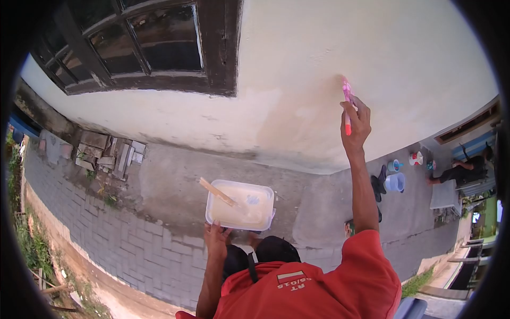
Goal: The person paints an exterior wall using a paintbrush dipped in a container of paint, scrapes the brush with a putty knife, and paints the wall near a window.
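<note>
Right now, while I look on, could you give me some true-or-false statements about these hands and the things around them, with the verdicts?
1. The right hand holds a pink-handled brush. True.
2. The left hand hangs free. False: it holds the near edge of a white tray.
3. A wooden stick leans in the tray, one end jutting past the rim. True.
4. The brush is dipped in the tray. False: it is raised to the pale wall.
5. The window frame is bright white. False: it is dark brown.
6. Another person is seated at the far right. True.
</note>
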A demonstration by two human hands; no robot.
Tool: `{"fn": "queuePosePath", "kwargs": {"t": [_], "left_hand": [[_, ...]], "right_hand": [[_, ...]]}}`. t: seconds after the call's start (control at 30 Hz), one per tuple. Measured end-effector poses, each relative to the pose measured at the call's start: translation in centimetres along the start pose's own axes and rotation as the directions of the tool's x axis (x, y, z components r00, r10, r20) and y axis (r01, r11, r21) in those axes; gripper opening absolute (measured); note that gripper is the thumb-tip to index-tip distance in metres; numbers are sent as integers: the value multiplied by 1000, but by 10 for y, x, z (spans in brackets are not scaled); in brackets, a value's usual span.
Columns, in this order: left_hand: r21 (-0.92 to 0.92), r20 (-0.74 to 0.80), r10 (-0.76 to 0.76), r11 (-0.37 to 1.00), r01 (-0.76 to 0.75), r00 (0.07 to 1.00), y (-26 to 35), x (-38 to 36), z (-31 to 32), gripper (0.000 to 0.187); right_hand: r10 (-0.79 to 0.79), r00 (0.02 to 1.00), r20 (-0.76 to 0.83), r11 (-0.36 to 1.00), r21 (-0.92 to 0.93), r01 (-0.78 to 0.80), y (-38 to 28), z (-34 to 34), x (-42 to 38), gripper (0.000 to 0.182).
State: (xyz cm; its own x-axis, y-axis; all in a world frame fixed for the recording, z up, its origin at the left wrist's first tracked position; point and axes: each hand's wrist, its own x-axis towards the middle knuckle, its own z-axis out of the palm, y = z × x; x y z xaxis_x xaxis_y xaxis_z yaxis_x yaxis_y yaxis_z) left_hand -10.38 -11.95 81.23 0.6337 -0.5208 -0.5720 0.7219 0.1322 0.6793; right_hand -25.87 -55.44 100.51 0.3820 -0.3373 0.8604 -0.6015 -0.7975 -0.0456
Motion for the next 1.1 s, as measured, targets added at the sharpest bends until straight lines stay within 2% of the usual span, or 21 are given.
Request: {"fn": "queuePosePath", "kwargs": {"t": [0.07, 0.1, 0.13, 0.17, 0.2, 0.23, 0.3, 0.4, 0.43, 0.53, 0.57, 0.63, 0.73, 0.8, 0.9, 0.93, 1.0, 1.1], "left_hand": [[7, 14, 19, 1000, -19, 1000, -3, 0, -1, 38], [3, 22, 27, 1000, -27, 999, -6, 1, -3, 37], [-1, 31, 33, 999, -33, 999, -8, 2, -5, 37], [-3, 31, 34, 999, -33, 999, -9, 3, -4, 37], [-4, 47, 41, 999, -41, 998, -10, 3, -4, 36], [-5, 63, 49, 999, -49, 997, -9, 2, -2, 36], [0, 48, 48, 999, -48, 998, -5, -1, 5, 36], [10, 25, 40, 999, -40, 999, -7, -6, 4, 36], [16, 18, 37, 999, -38, 999, -9, -5, 2, 37], [59, 32, 22, 998, -23, 999, -16, 1, -6, 47], [54, 30, 20, 998, -22, 999, -19, 0, -5, 47], [19, 5, 26, 999, -26, 1000, -14, -4, 3, 35], [14, -13, 6, 1000, -6, 1000, -11, -11, 6, 33], [6, -15, 12, 1000, -12, 1000, -14, -11, 5, 32], [12, -22, 13, 1000, -13, 1000, -18, -13, -1, 30], [16, -25, 15, 1000, -14, 1000, -19, -11, -3, 30], [9, -32, 18, 1000, -18, 999, -15, -16, 2, 28], [-12, -51, 19, 1000, -20, 999, -13, -20, 7, 27]], "right_hand": [[-12, 998, -60, 1000, -28, 10, -1, 0, -2, 31], [-76, 997, -4, 994, -80, 76, -5, 9, -15, 32], [-137, 989, 57, 981, -128, 143, -7, 21, -31, 32], [-122, 979, 166, 973, -172, 151, -6, 41, -52, 31], [-103, 958, 268, 982, -128, 142, -6, 57, -68, 31], [-102, 958, 268, 982, -128, 140, -10, 62, -75, 31], [-98, 851, 517, 995, 32, 95, -20, 63, -83, 34], [-64, 898, 435, 998, 53, 45, -8, 44, -53, 37], [-75, 953, 292, 995, 82, 53, -8, 29, -27, 36], [-109, 993, 42, 994, -23, 110, -2, 0, 18, 42], [-114, 992, 45, 993, -21, 115, -3, 0, 18, 42], [-192, 978, -80, 973, -143, 179, -5, 1, 13, 43], [-167, 974, 154, 971, -143, 189, 7, 37, -46, 39], [-147, 922, 359, 976, -96, 193, 8, 62, -93, 35], [-145, 767, 625, 989, 65, 135, 10, 82, -138, 28], [-145, 768, 624, 989, 68, 132, 16, 83, -139, 28], [-31, 818, 574, 998, 70, -11, 24, 72, -122, 29], [-11, 937, 350, 999, 47, -6, 19, 33, -67, 35]]}}
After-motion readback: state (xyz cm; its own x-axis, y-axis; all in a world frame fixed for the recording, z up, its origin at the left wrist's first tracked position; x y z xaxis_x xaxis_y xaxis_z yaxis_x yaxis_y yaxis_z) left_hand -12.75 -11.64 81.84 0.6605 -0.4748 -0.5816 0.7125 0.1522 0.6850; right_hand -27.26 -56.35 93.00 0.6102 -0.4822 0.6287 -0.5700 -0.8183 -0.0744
